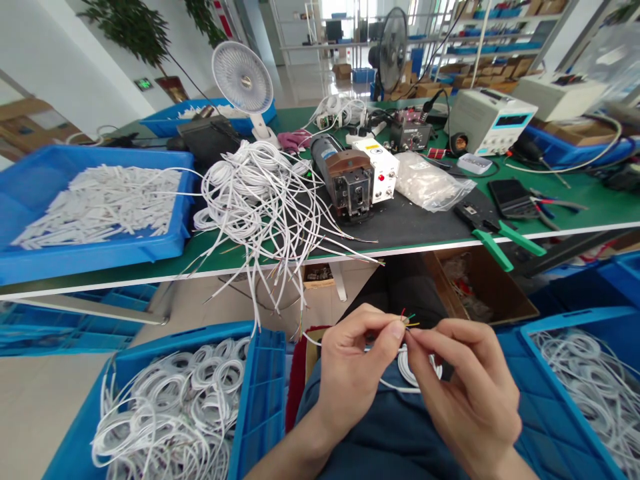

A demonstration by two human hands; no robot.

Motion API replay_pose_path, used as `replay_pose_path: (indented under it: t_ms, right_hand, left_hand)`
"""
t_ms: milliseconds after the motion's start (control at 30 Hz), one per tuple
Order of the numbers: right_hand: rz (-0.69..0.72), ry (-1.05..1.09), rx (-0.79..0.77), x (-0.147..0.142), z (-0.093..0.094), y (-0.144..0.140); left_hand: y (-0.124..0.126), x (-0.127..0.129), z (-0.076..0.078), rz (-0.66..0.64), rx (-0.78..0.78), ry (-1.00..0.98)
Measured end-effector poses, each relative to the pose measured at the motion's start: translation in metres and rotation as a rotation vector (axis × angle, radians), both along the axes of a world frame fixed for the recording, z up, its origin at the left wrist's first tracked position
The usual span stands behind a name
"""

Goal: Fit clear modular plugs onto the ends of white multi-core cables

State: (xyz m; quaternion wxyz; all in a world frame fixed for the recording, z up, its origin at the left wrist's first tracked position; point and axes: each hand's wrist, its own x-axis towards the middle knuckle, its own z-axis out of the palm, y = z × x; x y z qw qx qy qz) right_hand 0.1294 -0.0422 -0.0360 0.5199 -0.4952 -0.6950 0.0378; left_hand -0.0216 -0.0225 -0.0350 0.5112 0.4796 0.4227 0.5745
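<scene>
Over the lap, below the bench's front edge, the left hand (pixel 350 367) pinches a white cable (pixel 407 370) near its stripped end while the right hand (pixel 470 387) grips the coloured cores (pixel 410 319) fanning from it. The thin cores could slip, bend or snap under a hard tug. A cable tangle (pixel 265 200) spills over the bench edge just ahead and could snag. A crimper (pixel 350 183) sits behind it; blue bins (pixel 250 400) of coils crowd both sides.

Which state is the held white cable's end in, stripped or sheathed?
Stripped: red, green and yellow inner wires fan out bare from the white cable between both hands' fingertips.
</scene>
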Motion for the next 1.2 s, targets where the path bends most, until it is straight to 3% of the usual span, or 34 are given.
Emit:
replay_pose_path:
  t_ms: [200, 300, 433, 633, 733, 867, 1033, 1200]
  right_hand:
    - [-0.075, -0.263, 0.133, 0.005, -0.007, -0.004]
    - [-0.082, -0.231, 0.096, 0.000, -0.001, -0.006]
    - [-0.026, 0.121, -0.131, -0.011, 0.008, -0.006]
    - [0.254, 0.892, -0.659, -0.013, 0.006, -0.003]
    - [0.334, 1.065, -0.766, -0.012, 0.006, -0.003]
    - [0.342, 1.051, -0.762, -0.009, 0.008, -0.004]
    - [0.290, 0.862, -0.721, -0.006, 0.013, -0.001]
    - [0.235, 0.723, -0.630, -0.005, 0.021, 0.003]
  left_hand:
    - [0.000, 0.001, 0.001, 0.023, -0.007, 0.022]
    - [-0.003, 0.003, 0.002, 0.018, -0.030, 0.024]
    - [-0.006, 0.006, -0.002, -0.002, -0.038, -0.064]
    - [-0.006, 0.006, -0.008, -0.054, 0.017, -0.173]
    - [-0.006, 0.007, -0.008, -0.075, 0.020, -0.186]
    - [-0.004, 0.005, -0.006, -0.076, 0.014, -0.191]
    - [-0.003, 0.003, -0.007, -0.044, -0.002, -0.136]
    - [-0.001, 0.000, -0.012, -0.134, -0.074, -0.237]
